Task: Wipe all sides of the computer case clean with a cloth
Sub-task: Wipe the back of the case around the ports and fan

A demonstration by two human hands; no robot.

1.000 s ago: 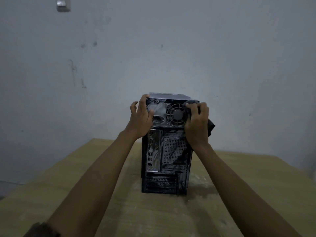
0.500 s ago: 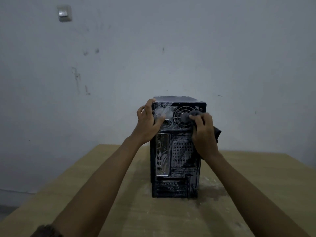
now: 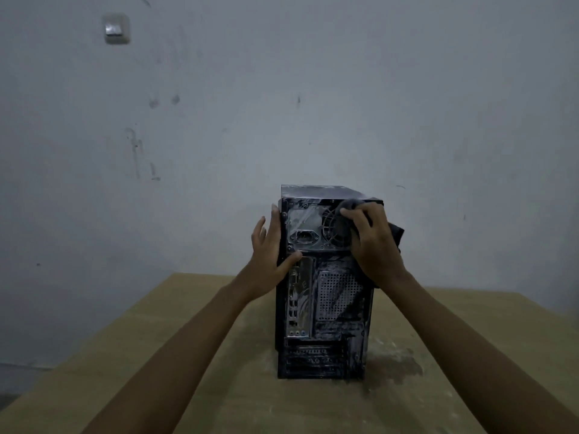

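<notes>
The computer case (image 3: 326,308) stands upright on the wooden table (image 3: 156,371), near the middle of the picture, with its rear panel turned to the person. The panel is black and covered with pale dust smears.

The left hand (image 3: 269,261) lies flat on the case's left side, at about 9 o'clock of the upper panel. Its fingers are straight and released, and the thumb rests on the rear panel's edge. The right hand (image 3: 372,242) is at about 1 o'clock of the panel. Its curved fingers grasp a dark cloth (image 3: 395,233) and press it on the round fan grille (image 3: 333,228). A loose part of the cloth hangs out past the case's right edge, at 3 o'clock of the hand.

Beside the fan, at its 9 o'clock, sits the power socket (image 3: 304,237). Below are a silver port plate (image 3: 299,302) and a mesh vent (image 3: 338,296). Any printing on the panel is too small and dim to read.

A dark stain (image 3: 394,368) marks the table at 4 o'clock of the case's foot. On the grey wall, at 10 o'clock of the picture, is a light switch (image 3: 116,29).
</notes>
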